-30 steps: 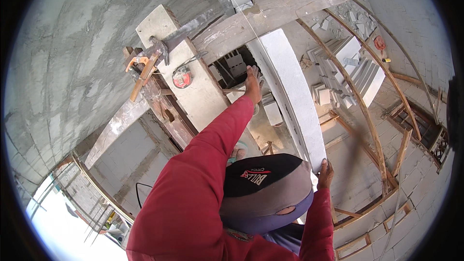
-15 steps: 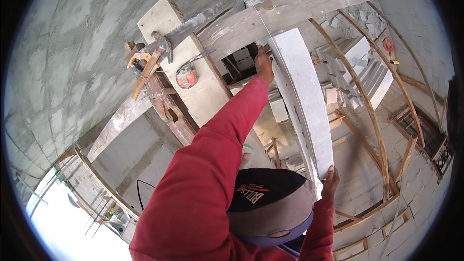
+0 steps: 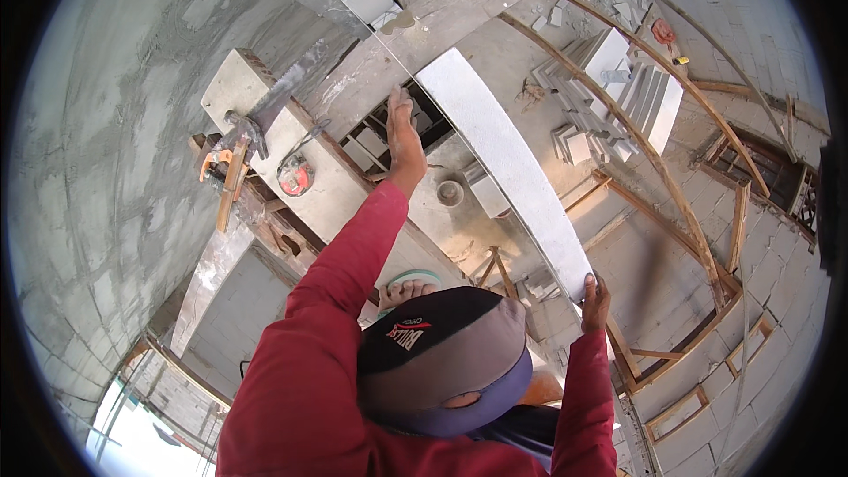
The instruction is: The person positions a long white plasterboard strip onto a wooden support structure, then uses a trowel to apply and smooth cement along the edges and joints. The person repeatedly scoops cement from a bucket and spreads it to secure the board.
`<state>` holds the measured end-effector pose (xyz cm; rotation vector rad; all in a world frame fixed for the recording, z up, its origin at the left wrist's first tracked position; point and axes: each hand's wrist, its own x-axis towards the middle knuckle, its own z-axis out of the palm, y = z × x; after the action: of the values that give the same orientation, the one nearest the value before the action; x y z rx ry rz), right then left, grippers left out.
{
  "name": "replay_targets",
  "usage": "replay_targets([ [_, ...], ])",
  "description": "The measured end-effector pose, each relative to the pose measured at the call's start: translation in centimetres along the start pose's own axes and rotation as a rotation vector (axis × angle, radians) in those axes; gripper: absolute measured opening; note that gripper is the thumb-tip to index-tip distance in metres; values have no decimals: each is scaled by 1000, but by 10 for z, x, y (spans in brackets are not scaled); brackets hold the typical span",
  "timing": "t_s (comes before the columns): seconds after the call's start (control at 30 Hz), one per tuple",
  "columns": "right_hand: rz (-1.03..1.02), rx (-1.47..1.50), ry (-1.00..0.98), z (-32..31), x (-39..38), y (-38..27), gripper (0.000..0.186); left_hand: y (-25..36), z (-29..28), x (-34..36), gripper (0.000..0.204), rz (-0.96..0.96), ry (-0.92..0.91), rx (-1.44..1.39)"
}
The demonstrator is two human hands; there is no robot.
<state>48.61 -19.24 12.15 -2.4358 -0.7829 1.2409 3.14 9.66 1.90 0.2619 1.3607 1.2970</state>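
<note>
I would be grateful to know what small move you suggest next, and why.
Perhaps bring the left hand over to the far end of the long white block to steady it: the right hand touches only the near end, while the left appears open and clear of it.

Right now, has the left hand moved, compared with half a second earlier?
Yes: the left hand has moved leftward, nearer the resting hammer and away from the block.

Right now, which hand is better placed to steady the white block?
Probably the right: the right hand touches the white block at its lower end, while the left hand is open and appears apart from it.
</note>
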Motion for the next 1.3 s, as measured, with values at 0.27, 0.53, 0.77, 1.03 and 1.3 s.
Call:
replay_targets([
  [0.27,-30,-39,33,2,2,4,63,66,36,-22,88,106,-236,306],
  [0.53,-75,-89,43,2,5,5,63,56,37,-10,72,122,-187,274],
  [0.77,59,-73,32,1,3,-4,67,52,32,-8,79,113,-221,237],
  [1.03,57,-33,29,4,4,-4,64,48,25,-3,82,125,-248,265],
  [1.3,-26,-33,14,2,4,-1,68,45,21,0,83,126,-265,263],
])
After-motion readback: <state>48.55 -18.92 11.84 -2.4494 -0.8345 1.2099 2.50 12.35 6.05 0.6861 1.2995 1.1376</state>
